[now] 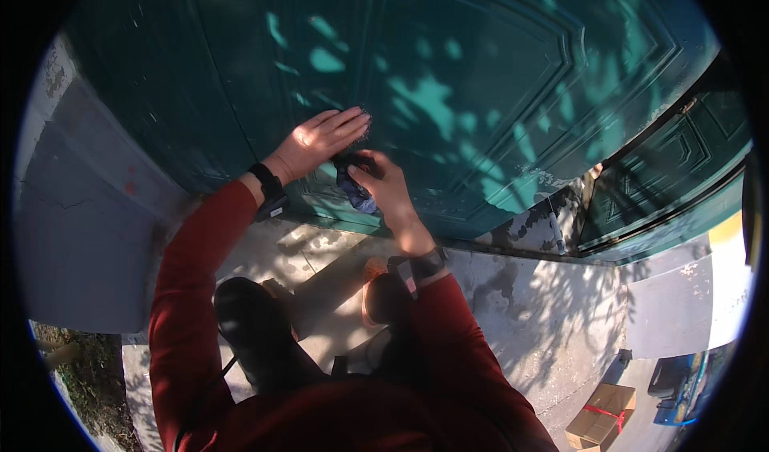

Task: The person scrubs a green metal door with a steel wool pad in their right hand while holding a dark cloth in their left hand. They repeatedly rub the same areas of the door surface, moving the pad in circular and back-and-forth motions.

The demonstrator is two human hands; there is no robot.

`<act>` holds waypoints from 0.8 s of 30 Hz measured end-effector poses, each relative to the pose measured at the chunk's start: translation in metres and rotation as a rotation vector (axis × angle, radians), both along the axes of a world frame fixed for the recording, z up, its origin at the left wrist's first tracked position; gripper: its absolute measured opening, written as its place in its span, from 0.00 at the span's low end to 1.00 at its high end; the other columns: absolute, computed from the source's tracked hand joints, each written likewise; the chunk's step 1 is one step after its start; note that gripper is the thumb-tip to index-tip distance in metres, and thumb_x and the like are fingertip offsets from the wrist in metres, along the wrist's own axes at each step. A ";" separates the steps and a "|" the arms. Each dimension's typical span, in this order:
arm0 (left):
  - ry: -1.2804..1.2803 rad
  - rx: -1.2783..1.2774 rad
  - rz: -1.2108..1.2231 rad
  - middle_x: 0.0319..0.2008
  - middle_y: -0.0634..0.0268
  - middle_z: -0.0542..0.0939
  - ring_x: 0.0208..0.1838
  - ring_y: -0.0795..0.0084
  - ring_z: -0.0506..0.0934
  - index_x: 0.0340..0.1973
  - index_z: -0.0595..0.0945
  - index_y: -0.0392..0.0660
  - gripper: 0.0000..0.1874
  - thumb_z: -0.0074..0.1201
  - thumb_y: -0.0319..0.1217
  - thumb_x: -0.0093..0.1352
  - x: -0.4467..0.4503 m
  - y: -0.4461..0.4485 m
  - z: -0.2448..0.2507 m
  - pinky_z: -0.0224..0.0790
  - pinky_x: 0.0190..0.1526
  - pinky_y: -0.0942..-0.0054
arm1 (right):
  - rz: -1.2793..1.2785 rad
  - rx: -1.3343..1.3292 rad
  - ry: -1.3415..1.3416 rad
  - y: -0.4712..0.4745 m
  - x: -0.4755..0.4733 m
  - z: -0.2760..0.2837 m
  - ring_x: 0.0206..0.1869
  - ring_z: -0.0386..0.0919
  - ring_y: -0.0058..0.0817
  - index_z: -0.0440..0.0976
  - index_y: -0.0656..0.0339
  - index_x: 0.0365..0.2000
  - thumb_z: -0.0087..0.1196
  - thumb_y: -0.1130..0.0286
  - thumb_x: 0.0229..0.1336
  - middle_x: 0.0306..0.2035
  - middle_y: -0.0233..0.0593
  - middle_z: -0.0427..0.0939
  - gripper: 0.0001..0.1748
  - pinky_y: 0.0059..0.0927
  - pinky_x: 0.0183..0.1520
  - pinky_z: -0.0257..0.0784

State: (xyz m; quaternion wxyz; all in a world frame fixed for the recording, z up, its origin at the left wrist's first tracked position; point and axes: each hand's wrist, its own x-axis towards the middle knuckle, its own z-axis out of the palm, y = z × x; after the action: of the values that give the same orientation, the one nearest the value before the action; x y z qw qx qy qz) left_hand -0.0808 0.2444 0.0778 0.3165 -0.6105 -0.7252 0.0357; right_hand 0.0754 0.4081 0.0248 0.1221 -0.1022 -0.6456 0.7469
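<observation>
A green panelled metal door [456, 61] fills the upper part of the view, dappled with sunlight. My left hand [324, 137] lies with straight fingers near a rough, speckled patch on the door; whether anything is under its palm is hidden. Just below and to the right, my right hand [381, 182] grips a crumpled dark blue cloth [354, 191] close to the door's surface. Both wrists wear dark bands, and the sleeves are red.
A grey wall [90, 212] stands at the left. Concrete ground [510, 308] lies below the door. A cardboard box [601, 413] with red tape and a blue object [691, 386] are at the lower right. Another green door panel [661, 170] is at the right.
</observation>
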 end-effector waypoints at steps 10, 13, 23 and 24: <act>0.127 0.650 0.023 0.85 0.67 0.71 0.87 0.60 0.68 0.81 0.76 0.50 0.39 0.62 0.21 0.73 -0.036 0.007 0.118 0.73 0.81 0.56 | 0.040 -0.081 0.090 -0.011 -0.002 0.000 0.49 0.82 0.15 0.84 0.65 0.62 0.72 0.74 0.73 0.49 0.28 0.87 0.21 0.22 0.54 0.79; -0.026 0.477 0.036 0.86 0.66 0.70 0.87 0.59 0.67 0.80 0.77 0.50 0.38 0.61 0.20 0.74 -0.015 -0.002 0.091 0.72 0.82 0.57 | 0.000 -0.103 0.088 -0.009 -0.005 0.003 0.50 0.83 0.15 0.84 0.65 0.62 0.72 0.73 0.74 0.49 0.28 0.87 0.21 0.22 0.55 0.79; -2.120 1.188 -0.541 0.79 0.54 0.78 0.82 0.55 0.76 0.79 0.74 0.40 0.27 0.46 0.44 0.93 0.043 -0.076 -0.016 0.74 0.81 0.53 | 0.034 -0.329 0.152 -0.031 -0.025 0.014 0.52 0.87 0.20 0.82 0.66 0.62 0.64 0.73 0.81 0.51 0.32 0.87 0.16 0.25 0.56 0.84; -2.179 1.244 -0.613 0.76 0.52 0.80 0.81 0.50 0.77 0.79 0.74 0.38 0.30 0.42 0.49 0.93 0.049 -0.082 -0.021 0.74 0.81 0.45 | 0.071 -0.344 0.147 -0.036 -0.027 0.015 0.52 0.88 0.21 0.81 0.65 0.62 0.64 0.71 0.81 0.51 0.32 0.87 0.16 0.26 0.56 0.84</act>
State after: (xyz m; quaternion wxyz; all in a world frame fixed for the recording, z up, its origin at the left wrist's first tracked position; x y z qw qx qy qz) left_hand -0.0322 0.1627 0.0564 -0.2100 -0.2164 -0.3338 -0.8931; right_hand 0.0482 0.3717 0.0401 0.1235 -0.0438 -0.5009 0.8556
